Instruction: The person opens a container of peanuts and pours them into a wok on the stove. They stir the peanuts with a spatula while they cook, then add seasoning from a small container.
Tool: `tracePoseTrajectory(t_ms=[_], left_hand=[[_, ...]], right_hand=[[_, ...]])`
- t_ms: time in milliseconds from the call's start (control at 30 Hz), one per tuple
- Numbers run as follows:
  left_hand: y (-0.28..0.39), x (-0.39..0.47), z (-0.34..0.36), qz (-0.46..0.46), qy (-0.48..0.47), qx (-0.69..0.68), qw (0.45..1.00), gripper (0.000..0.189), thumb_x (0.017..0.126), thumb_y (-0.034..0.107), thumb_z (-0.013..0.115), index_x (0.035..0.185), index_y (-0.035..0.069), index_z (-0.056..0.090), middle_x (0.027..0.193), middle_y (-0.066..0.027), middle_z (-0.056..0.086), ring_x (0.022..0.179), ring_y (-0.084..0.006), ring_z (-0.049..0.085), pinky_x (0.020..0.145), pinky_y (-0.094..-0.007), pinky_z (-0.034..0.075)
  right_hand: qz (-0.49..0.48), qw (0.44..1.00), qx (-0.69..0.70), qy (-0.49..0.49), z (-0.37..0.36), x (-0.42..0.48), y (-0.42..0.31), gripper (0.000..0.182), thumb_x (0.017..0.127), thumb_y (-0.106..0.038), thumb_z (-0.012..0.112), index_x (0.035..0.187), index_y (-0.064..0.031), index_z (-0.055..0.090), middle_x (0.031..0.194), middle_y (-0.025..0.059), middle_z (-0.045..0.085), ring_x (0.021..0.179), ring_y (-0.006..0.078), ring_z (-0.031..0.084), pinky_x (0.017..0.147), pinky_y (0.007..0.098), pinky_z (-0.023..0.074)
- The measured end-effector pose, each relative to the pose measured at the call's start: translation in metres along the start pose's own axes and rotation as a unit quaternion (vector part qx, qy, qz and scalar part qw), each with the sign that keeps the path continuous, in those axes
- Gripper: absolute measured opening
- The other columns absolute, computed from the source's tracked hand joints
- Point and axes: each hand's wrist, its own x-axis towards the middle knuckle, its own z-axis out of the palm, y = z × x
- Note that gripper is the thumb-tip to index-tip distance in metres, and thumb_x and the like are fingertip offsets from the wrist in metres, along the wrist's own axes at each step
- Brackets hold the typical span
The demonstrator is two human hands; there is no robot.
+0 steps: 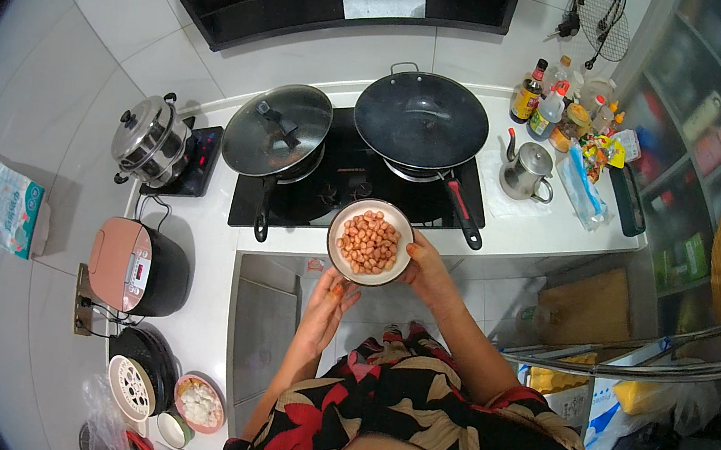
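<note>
A dark-rimmed white bowl full of shelled reddish peanuts is held up before the front edge of the stove. My right hand grips its right side, the thumb at the rim. Beneath its lower left side are the fingers of my left hand, partly spread; the bowl hides some fingertips. Just beyond the bowl lies the black glass gas stove. An open black wok stands on its right burner, its red and black handle pointing forward. The left burner carries a pan with a glass lid.
Left of the stove, a steel steamer pot stands on an induction cooker; nearer is a rice cooker. A pink bowl of white food sits lower left. To the right are a steel oil pot and several sauce bottles.
</note>
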Motion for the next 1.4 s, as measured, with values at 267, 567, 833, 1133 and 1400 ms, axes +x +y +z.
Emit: tracePoseTrajectory(t_ms=[267, 567, 833, 1133, 1400], left_hand=[[-0.006, 0.007, 0.001, 0.001, 0.03, -0.014, 0.999, 0.059, 0.089, 0.026, 0.059, 0.137, 0.011, 0.028, 0.13, -0.0044, 0.045, 0.117, -0.015, 0.044, 0.096, -0.0354, 0.037], [-0.017, 0.007, -0.005, -0.019, 0.039, -0.047, 0.998, 0.048, 0.092, 0.021, 0.054, 0.133, 0.011, 0.032, 0.125, -0.0039, 0.047, 0.113, -0.0147, 0.048, 0.091, -0.0326, 0.042], [-0.015, 0.006, 0.007, -0.037, 0.04, -0.082, 0.995, 0.047, 0.093, 0.021, 0.05, 0.134, 0.012, 0.031, 0.124, -0.006, 0.05, 0.11, -0.0183, 0.053, 0.093, -0.036, 0.044], [-0.021, 0.004, 0.01, -0.04, 0.055, -0.066, 0.995, 0.053, 0.089, 0.028, 0.056, 0.133, 0.013, 0.031, 0.131, -0.0094, 0.045, 0.117, -0.0249, 0.049, 0.096, -0.0428, 0.042], [-0.024, 0.004, 0.014, -0.044, 0.058, -0.075, 0.995, 0.053, 0.089, 0.025, 0.055, 0.134, 0.013, 0.03, 0.13, -0.0093, 0.046, 0.114, -0.0247, 0.052, 0.092, -0.0406, 0.046]], right_hand=[[0.023, 1.0, -0.005, 0.013, -0.003, -0.012, 0.008, 0.064, 0.083, -0.032, 0.056, 0.132, 0.0011, 0.034, 0.12, 0.0144, 0.052, 0.105, 0.0222, 0.057, 0.081, 0.0393, 0.0541], [0.035, 0.998, -0.007, 0.045, -0.003, -0.02, 0.019, 0.059, 0.085, -0.037, 0.054, 0.129, -0.0024, 0.036, 0.116, 0.0108, 0.054, 0.098, 0.0197, 0.061, 0.074, 0.0348, 0.0565], [0.049, 0.997, -0.004, 0.062, -0.004, -0.025, 0.02, 0.059, 0.084, -0.039, 0.055, 0.128, -0.0027, 0.037, 0.116, 0.0119, 0.053, 0.099, 0.0211, 0.06, 0.073, 0.0357, 0.0567], [0.048, 0.997, 0.002, 0.066, -0.008, -0.032, 0.022, 0.06, 0.086, -0.034, 0.055, 0.132, -0.0025, 0.032, 0.117, 0.0149, 0.05, 0.1, 0.0243, 0.059, 0.072, 0.037, 0.0571], [0.07, 0.995, -0.043, 0.052, -0.014, -0.04, 0.021, 0.06, 0.089, -0.036, 0.053, 0.135, -0.004, 0.032, 0.121, 0.0161, 0.049, 0.101, 0.0263, 0.058, 0.072, 0.0362, 0.0567]])
